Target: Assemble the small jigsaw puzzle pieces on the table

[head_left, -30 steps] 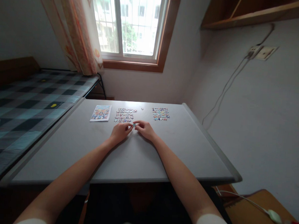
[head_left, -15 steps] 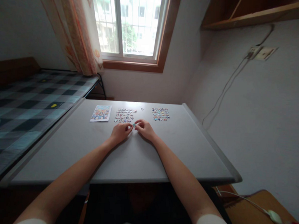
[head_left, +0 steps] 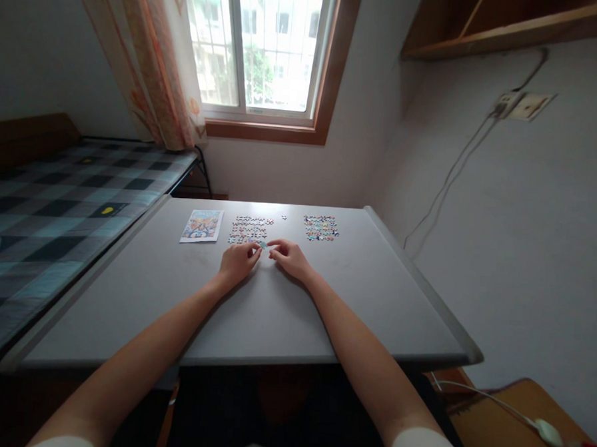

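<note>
Between the thumb and fingers of my left hand (head_left: 240,259) is a small light-blue jigsaw piece (head_left: 262,245). My right hand (head_left: 289,258) is just to the right of it, thumb and index finger apart, with nothing seen between them. Right behind my left hand lie rows of jigsaw pieces (head_left: 249,229) on the grey table (head_left: 293,316). A second block of jigsaw pieces (head_left: 321,228) is spread farther right. One loose piece (head_left: 284,217) sits by itself between the two groups. To the left rests a colourful picture sheet (head_left: 201,226).
A bed with a checked cover (head_left: 80,192) stands along the table's left side. Behind the table are a wall and a window (head_left: 272,49) with a curtain (head_left: 152,56). Cables (head_left: 448,178) hang down the right wall. A wooden stool (head_left: 529,409) stands at the lower right.
The blue piece has shifted slightly left with my left hand. My right fingers, which were touching it, have come off and spread apart.
</note>
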